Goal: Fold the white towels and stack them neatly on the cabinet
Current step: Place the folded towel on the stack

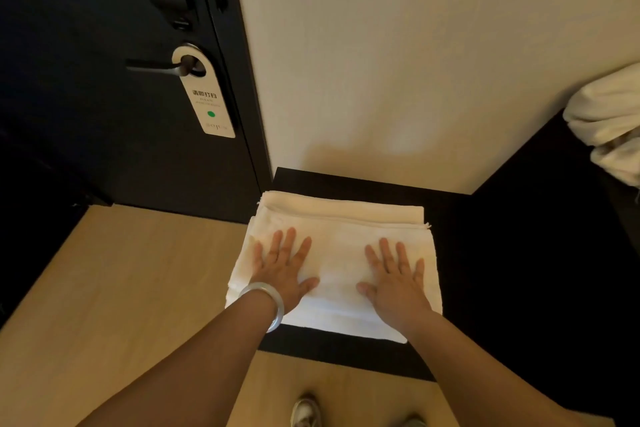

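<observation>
The stack of towels (341, 243) lies on the black cabinet (502, 253), against the wall (398, 45), and its layers run together in the soft light, so their number cannot be counted; only a few stepped edges show at the far side and a frayed corner at the far right. Both hands cover part of the top towel. The left hand (282, 263) lies flat on the left half and the right hand (394, 279) flat on the right half, fingers straight and spread, palms down, the two well apart, gripping nothing. A pale bangle (268, 302) sits on the left wrist. The stack's left edge reaches past the cabinet's left side, over the wood floor (121, 288). At the right border a second heap of white cloth (609, 121) is cut off by the frame, so its shape and what it rests on cannot be told. The cabinet's dark top swallows detail, and its right part fades into shadow. Left of the wall stands a dark door (86, 114) with a lever handle (152, 68), on which hangs a white tag (204, 94) with a green dot; its smaller print is too small to read. At the bottom edge the toes of two shoes (304, 411) show, partly cut off, between the forearms.
</observation>
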{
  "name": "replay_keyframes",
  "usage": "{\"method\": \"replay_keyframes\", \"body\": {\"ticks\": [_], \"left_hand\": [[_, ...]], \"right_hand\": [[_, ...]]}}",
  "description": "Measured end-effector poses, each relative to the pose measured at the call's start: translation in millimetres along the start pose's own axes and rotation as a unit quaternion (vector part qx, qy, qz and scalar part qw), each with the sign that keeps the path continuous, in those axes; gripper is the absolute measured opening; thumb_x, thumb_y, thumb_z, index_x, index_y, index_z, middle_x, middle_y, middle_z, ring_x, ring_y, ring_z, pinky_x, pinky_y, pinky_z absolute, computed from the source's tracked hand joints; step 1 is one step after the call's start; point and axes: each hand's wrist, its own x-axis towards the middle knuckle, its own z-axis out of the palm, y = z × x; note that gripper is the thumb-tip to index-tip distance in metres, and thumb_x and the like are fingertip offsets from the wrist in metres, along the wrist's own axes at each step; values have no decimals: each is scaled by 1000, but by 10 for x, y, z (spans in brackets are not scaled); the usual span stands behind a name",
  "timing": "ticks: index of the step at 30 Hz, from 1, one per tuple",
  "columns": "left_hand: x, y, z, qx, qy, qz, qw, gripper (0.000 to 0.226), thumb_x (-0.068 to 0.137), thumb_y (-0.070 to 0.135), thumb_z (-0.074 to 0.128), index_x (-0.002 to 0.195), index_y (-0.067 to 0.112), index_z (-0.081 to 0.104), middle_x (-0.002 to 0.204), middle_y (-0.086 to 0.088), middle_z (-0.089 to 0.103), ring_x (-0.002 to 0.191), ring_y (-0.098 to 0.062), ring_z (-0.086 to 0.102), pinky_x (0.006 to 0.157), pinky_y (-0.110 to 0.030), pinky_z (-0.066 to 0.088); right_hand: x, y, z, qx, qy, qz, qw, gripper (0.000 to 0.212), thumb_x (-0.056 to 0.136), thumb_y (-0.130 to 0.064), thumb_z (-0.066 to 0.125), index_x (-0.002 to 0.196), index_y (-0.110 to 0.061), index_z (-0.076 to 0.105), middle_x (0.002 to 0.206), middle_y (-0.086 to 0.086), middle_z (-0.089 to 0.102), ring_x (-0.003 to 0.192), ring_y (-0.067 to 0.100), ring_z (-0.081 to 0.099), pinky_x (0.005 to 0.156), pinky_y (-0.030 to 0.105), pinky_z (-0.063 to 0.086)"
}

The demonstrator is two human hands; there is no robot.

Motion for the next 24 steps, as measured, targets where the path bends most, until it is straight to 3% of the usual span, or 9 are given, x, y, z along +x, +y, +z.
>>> {"method": "replay_keyframes", "body": {"ticks": [7,9,12,16,20,24], "left_hand": [[-140,578,-467,-31,-51,-14,998,72,102,56,28,155,32,-14,162,-2,-25,149,-35,-16,119,-57,-3],[-172,953,-680,-29,-56,15,998,69,103,53,29,157,30,-6,165,-3,-14,151,-34,-6,120,-55,3],[-190,1673,-1068,-10,-35,63,997,61,103,50,34,156,25,18,163,-6,17,146,-32,26,117,-49,23],[-264,2871,-1578,-5,13,146,989,49,102,44,40,145,21,41,144,-5,44,129,-27,47,106,-43,36],[-383,4100,-1893,-28,24,201,979,38,103,39,41,134,20,52,132,-4,52,119,-28,53,104,-43,42],[-369,5098,-2025,-11,51,232,971,36,103,37,44,132,20,54,130,-5,54,117,-26,55,101,-41,45]], "right_hand": [[-305,400,-556,133,29,24,990,63,102,-49,37,157,-30,11,165,-1,9,152,20,4,123,44,6],[-442,614,-786,152,48,36,987,61,102,-48,41,156,-30,19,163,-1,20,150,20,17,120,42,15],[-701,1056,-1192,169,79,63,981,55,100,-44,49,150,-31,33,156,-5,34,144,17,32,116,38,27],[-1247,1949,-1688,192,94,61,975,43,99,-40,53,140,-27,49,142,-5,50,128,13,50,104,28,42],[-1814,2936,-2031,197,110,98,969,27,98,-37,56,123,-28,62,117,-8,63,103,10,61,90,28,51],[-2108,3787,-2184,206,123,132,962,18,97,-38,58,113,-33,64,98,-12,62,88,3,58,81,26,51]]}}
